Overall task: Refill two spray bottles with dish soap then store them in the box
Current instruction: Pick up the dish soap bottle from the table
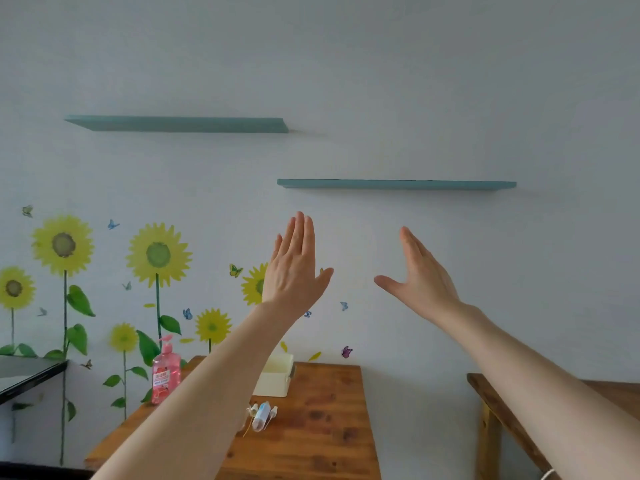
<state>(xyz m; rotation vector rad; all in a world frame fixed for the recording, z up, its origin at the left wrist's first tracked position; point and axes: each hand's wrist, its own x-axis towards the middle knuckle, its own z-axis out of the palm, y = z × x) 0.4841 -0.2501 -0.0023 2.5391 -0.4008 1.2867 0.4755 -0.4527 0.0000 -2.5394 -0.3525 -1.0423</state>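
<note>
Our left hand (294, 271), right hand (420, 282) raised flat, empty, likely start pose; below them spray bottles (261, 415), soap bottle (166, 375), box (273, 382) untouched.

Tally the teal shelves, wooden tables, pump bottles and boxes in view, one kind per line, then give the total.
teal shelves: 2
wooden tables: 2
pink pump bottle: 1
cream box: 1
Total: 6
</note>
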